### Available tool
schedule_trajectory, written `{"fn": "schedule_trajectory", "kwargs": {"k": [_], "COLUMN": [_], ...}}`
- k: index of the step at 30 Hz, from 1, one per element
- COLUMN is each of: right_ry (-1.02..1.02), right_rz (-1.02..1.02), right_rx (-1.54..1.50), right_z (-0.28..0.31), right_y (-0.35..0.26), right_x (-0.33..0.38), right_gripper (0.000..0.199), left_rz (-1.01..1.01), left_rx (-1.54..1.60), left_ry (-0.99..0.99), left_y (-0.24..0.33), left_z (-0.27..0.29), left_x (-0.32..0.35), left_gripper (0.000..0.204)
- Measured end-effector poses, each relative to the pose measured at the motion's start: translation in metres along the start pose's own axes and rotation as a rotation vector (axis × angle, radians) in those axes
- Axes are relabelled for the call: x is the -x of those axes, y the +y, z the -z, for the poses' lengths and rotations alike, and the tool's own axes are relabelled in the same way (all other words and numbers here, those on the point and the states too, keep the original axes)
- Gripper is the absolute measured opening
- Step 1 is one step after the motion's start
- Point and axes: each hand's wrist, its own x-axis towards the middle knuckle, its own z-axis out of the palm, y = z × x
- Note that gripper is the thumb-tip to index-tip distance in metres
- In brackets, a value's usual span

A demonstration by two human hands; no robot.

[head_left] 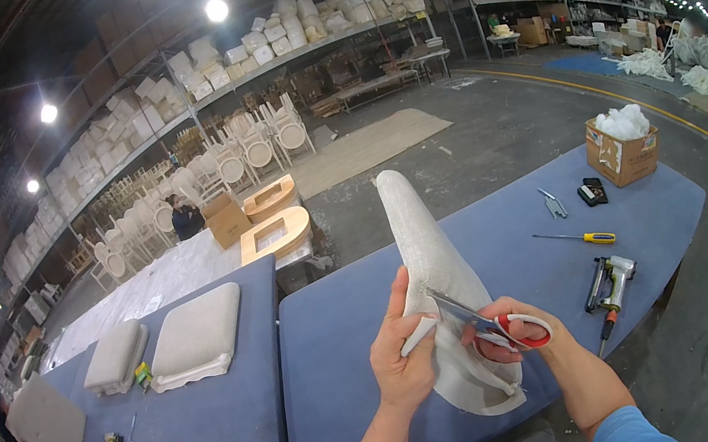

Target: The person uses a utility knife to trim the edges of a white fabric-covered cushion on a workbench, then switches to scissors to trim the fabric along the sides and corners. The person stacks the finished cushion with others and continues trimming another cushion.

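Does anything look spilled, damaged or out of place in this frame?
Yes, mildly: loose white material lies strewn on the floor at far right, as if spilled or discarded, and white stuffing bulges above the rim of the cardboard box, as if overfilled. The scissors and pale fabric-covered piece show no evident damage.

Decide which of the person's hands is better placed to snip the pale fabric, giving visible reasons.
Probably the right hand: it holds the red-handled scissors at the pale fabric, while the left hand grips that fabric.
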Motion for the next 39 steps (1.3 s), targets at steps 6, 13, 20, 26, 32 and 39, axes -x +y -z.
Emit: {"fn": "schedule_trajectory", "kwargs": {"k": [6, 13, 20, 26, 32, 39], "right_ry": [0.071, 0.084, 0.139, 0.161, 0.187, 0.186], "right_rz": [-0.017, -0.030, -0.002, 0.024, 0.050, 0.092], "right_rx": [0.037, 0.030, 0.018, -0.020, -0.053, -0.081], "right_z": [-0.005, -0.005, -0.003, -0.005, -0.010, -0.015], "right_y": [0.000, 0.003, 0.010, 0.018, 0.017, 0.020], "right_x": [0.006, 0.009, 0.009, 0.003, -0.002, -0.009], "right_gripper": [0.101, 0.105, 0.104, 0.101, 0.094, 0.089], "left_rz": [0.001, -0.004, 0.021, 0.067, 0.092, 0.193], "left_rx": [0.037, 0.080, 0.065, 0.092, 0.081, 0.038], "left_ry": [-0.042, -0.100, -0.147, -0.136, -0.129, -0.013], "left_y": [-0.003, -0.005, -0.004, -0.009, -0.013, -0.016], "left_z": [0.000, -0.002, 0.001, 0.003, 0.000, 0.000], "left_x": [0.002, 0.000, 0.000, 0.003, 0.000, 0.008], "left_gripper": [0.017, 0.017, 0.013, 0.011, 0.011, 0.006]}}
